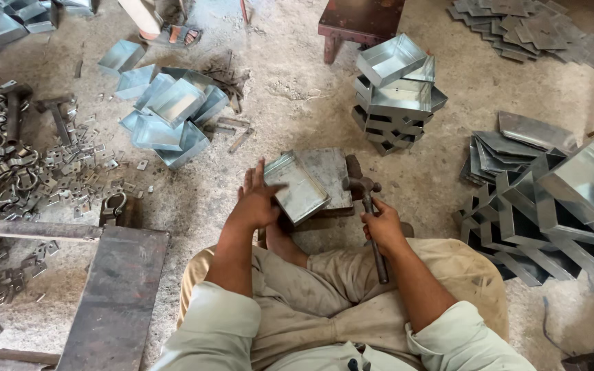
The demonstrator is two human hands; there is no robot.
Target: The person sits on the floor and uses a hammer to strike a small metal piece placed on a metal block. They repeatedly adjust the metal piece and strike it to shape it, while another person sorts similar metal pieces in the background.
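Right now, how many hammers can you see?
2. One hammer is gripped in the right hand, its head beside the metal tray. Another hammer lies on the floor far left. Scrap may hide more.

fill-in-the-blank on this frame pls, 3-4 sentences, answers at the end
1. The right hand grips a ____ by its handle.
2. The left hand steadies a sheet-metal tray on a flat ____ block.
3. The neat stack of finished trays stands on the ____ ahead of the person.
4. The pile of flat cut blanks lies on the person's ____ side.

Answers: hammer; metal; floor; right
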